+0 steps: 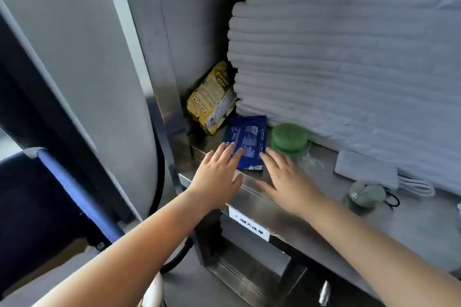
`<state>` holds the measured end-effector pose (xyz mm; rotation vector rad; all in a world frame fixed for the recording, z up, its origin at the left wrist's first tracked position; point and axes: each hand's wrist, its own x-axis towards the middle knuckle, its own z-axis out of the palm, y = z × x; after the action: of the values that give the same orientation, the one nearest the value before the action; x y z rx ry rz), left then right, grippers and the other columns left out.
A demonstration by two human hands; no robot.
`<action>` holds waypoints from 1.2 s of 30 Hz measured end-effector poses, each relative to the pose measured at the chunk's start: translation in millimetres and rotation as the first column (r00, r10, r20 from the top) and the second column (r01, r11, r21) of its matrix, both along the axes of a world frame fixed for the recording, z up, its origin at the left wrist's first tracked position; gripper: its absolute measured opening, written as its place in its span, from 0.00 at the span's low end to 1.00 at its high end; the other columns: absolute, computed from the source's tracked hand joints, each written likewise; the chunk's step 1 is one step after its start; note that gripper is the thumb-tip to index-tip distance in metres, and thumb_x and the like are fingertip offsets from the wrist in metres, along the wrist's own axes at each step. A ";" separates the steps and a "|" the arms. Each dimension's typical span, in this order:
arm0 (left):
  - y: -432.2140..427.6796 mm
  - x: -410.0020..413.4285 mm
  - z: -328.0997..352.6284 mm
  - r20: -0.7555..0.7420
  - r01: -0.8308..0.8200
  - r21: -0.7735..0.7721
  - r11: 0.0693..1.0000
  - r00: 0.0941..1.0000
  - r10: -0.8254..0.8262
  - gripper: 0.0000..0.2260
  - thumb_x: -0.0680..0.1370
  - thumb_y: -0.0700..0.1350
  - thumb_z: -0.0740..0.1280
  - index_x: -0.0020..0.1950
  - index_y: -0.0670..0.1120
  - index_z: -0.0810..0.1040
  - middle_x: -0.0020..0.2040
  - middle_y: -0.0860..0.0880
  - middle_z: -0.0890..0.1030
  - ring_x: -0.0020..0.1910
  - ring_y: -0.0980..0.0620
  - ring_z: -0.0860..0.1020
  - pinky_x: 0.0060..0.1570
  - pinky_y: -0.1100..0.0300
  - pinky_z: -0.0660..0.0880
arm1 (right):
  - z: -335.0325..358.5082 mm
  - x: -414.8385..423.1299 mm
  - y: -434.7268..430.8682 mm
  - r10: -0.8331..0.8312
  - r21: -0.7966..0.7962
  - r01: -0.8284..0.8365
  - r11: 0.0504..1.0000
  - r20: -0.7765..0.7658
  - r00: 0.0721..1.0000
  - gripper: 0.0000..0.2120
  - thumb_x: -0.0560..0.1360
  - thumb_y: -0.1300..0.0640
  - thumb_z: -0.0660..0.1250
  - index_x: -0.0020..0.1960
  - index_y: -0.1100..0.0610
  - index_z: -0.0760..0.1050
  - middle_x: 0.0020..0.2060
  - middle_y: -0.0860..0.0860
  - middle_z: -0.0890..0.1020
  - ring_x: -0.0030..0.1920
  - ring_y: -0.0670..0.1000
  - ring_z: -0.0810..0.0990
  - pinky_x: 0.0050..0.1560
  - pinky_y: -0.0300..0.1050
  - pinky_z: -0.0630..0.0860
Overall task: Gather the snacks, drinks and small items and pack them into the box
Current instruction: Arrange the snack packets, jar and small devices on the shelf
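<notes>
Palms down, left hand [219, 177] and right hand [284, 179] flank the blue packet [249, 142] on the steel shelf [311, 219].

On my feed both hands show straight fingers and hold nothing. The left fingertips lie on the packet's left edge, and the right fingertips reach its lower right corner, though I cannot tell if they touch. The packet lies flat near the shelf's front lip. Behind it to the left, a yellow banana chips bag [212, 99] leans in the corner. A green round tub [289, 137] sits just beside its right edge, against stacked white linen [349, 57]. Farther right lie a white adapter [364, 169] and a grey-green gadget [366, 193].
</notes>
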<state>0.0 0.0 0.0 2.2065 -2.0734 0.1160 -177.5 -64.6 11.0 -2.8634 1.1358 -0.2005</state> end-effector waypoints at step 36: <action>-23.6 59.2 -52.1 0.031 0.281 -0.009 0.960 0.959 -0.281 0.39 0.78 0.43 0.62 0.71 0.56 0.31 0.78 0.50 0.44 0.76 0.49 0.41 0.68 0.58 0.39 | -55.0 30.5 -2.3 0.027 -0.163 -0.022 0.986 0.024 0.999 0.26 0.78 0.62 0.55 0.75 0.62 0.55 0.73 0.56 0.62 0.73 0.57 0.61 0.68 0.54 0.67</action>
<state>59.2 -23.6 -52.1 1.8870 -2.3673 0.1370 -147.0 -66.9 -44.0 -3.0039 1.1290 -0.3438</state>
